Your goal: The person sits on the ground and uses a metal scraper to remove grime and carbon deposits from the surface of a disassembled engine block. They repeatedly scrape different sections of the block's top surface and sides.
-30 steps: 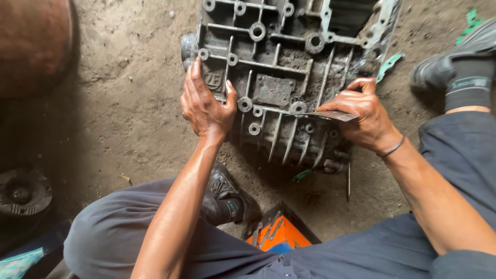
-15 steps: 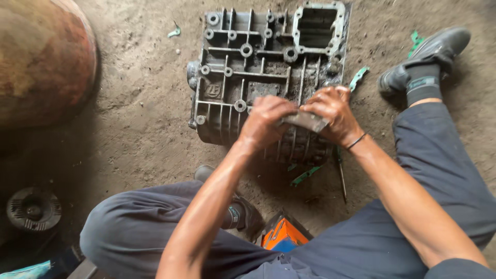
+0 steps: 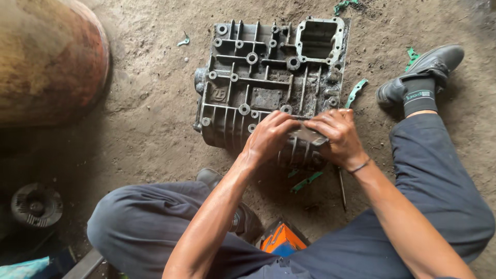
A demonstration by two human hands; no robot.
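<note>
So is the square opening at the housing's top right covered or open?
Open: the square opening in the grey metal housing shows a dark, empty recess inside its rim, with no cover on it.

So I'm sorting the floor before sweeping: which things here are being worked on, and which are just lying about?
In use:
left hand
right hand
flat metal scraper held between both hands
ribbed metal casing

Lying about:
green gasket scraps
thin metal rod
rusty drum
round finned part
orange box
</note>
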